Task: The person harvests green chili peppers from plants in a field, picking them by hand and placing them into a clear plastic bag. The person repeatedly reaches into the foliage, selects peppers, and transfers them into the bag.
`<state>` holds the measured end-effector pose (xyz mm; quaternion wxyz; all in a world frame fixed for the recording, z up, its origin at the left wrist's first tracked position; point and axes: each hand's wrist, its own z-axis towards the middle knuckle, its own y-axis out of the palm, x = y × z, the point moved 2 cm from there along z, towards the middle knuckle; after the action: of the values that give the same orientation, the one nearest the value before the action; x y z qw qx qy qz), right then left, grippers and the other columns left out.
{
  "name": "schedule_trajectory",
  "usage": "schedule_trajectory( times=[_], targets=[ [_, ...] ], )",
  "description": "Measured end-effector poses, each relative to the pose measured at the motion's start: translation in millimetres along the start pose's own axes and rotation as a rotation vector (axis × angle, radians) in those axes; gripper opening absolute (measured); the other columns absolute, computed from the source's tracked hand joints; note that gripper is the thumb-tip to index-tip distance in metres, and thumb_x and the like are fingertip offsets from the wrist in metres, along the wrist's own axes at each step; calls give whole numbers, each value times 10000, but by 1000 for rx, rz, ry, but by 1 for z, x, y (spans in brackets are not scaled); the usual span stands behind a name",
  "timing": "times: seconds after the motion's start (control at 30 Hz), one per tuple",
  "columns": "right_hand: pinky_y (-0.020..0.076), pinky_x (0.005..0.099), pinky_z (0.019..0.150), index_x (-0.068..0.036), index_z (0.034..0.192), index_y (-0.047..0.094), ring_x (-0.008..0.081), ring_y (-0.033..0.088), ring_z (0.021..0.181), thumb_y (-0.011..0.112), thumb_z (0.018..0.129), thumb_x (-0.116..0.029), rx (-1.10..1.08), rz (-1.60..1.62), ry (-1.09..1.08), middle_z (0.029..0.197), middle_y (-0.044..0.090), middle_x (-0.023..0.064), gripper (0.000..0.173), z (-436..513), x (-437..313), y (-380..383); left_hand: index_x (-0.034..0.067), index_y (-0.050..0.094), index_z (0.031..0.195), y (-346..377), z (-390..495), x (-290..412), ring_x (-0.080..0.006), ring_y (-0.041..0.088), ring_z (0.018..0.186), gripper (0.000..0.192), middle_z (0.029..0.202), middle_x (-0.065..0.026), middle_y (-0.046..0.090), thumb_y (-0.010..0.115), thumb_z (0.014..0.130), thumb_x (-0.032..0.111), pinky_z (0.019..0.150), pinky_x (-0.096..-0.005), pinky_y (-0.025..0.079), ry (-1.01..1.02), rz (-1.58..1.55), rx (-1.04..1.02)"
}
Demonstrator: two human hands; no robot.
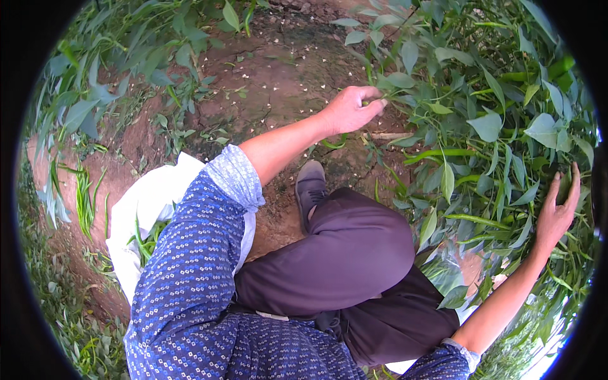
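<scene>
My left hand (354, 110) reaches across to the edge of a green chili pepper plant (441, 109). Its thumb and fingers are pinched together on a thin leafy shoot, and a bit of green shows inside the curled fingers. Just below that wrist is a curved green chili pepper (335, 142); whether it lies on the soil I cannot tell. My right hand (558, 206) is at the far right among the leaves, thumb and finger spread around foliage. Long green peppers (477, 220) hang on the plant between my hands.
By my left arm a white cloth or sack (137, 199) holds picked peppers (151, 240). More peppers (84, 202) lie on the soil at left. Another row of plants (137, 42) grows at upper left. My bent knee (380, 237) and shoe (309, 187) are below my left hand.
</scene>
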<state>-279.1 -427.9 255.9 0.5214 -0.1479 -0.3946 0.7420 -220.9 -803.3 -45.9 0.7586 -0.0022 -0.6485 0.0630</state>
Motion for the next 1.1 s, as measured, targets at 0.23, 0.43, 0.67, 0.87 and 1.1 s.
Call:
schedule_trajectory(
  times=[0.23,0.43,0.67,0.87,1.1],
  targets=[
    [385,403,1143,-47,1450,529,311,528,1353,596,1028,-180,-34,27,-6,1461,559,153,448,-5,-3,-2,25,690,932,-7,2,28,-240,670,738,369,783,-131,702,572,964,373,736,-411,526,-33,165,-147],
    [379,428,1153,-52,1444,535,331,504,1372,592,1024,-172,-57,-27,-36,1471,539,172,440,-15,-6,-6,7,662,916,-7,-5,19,-342,668,714,353,761,-198,667,577,950,348,711,-459,516,-55,363,-198],
    [395,447,1132,-65,1425,556,365,513,1349,614,1008,-174,-48,-78,-49,1442,557,181,435,-24,-17,-11,24,723,991,4,-16,8,-424,682,788,306,822,-245,689,603,944,301,734,-490,523,-161,288,-72],
    [397,431,1129,6,1426,525,367,537,1316,653,1001,-229,-56,37,1,1422,562,215,502,-21,-34,-15,-5,689,959,-1,-19,71,-436,669,697,333,687,-245,641,655,951,326,667,-520,519,-6,483,100],
    [365,415,1162,-18,1474,488,331,496,1383,650,999,-248,-102,123,83,1483,530,186,552,-19,-59,-22,-10,605,973,-38,1,176,-426,645,654,240,701,-226,607,553,1048,213,567,-481,471,187,365,223]
  ],
)
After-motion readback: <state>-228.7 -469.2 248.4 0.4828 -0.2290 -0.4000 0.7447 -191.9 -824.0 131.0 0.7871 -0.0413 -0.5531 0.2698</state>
